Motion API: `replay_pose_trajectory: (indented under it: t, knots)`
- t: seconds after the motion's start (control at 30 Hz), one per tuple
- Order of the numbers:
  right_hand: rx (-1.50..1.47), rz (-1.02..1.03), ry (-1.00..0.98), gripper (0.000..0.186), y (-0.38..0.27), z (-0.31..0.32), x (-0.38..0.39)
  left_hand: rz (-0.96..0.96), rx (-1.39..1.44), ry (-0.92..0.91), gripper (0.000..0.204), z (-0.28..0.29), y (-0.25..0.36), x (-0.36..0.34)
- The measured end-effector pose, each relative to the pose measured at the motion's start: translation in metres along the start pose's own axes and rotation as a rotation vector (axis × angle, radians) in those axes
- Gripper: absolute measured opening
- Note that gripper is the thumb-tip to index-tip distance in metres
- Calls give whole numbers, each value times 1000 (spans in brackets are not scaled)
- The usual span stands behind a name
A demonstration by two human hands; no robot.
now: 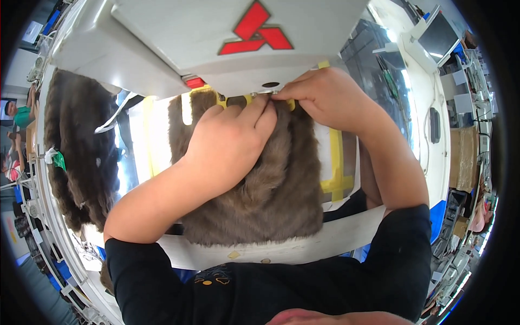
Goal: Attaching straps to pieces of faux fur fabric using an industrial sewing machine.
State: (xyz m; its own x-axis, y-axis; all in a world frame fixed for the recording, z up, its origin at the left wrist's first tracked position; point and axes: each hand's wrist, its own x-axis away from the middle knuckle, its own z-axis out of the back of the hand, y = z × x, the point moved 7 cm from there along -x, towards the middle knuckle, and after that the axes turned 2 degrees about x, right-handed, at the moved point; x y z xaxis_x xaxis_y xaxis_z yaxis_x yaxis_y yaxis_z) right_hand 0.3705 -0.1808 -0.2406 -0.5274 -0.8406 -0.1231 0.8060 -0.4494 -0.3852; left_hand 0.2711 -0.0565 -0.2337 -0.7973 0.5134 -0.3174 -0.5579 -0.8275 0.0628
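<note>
head | fur (292,200): far edge at machine (162,27), most lying outside it; work seems midway, finished part unclear | left hand (230,135): fingers bunched on fur, grip cannot be told; right hand (330,97): fingers nearly pinched, hold hidden | fur reaches surface's (327,160) near edge; some room rightward; machine tight overhead

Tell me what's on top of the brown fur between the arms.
The left hand lies over the brown fur, near the pale machine head. Fur directly beneath the hand is covered and cannot be seen.
</note>
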Motion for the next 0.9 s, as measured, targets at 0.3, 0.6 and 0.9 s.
replay_pose_trajectory:
  t: [0.3, 0.6, 0.9]
  knots:
    - [-5, 34, 74, 38, -2, -1, -3, -26, -49, -78, 47, 1, 18, 20]
    - [22, 9, 53, 36, -2, -1, -6, 7, -51, -101, 45, 1, 18, 18]
    - [2, -31, 44, 34, 3, 2, -12, 15, -47, -61, 39, -4, 9, 12]
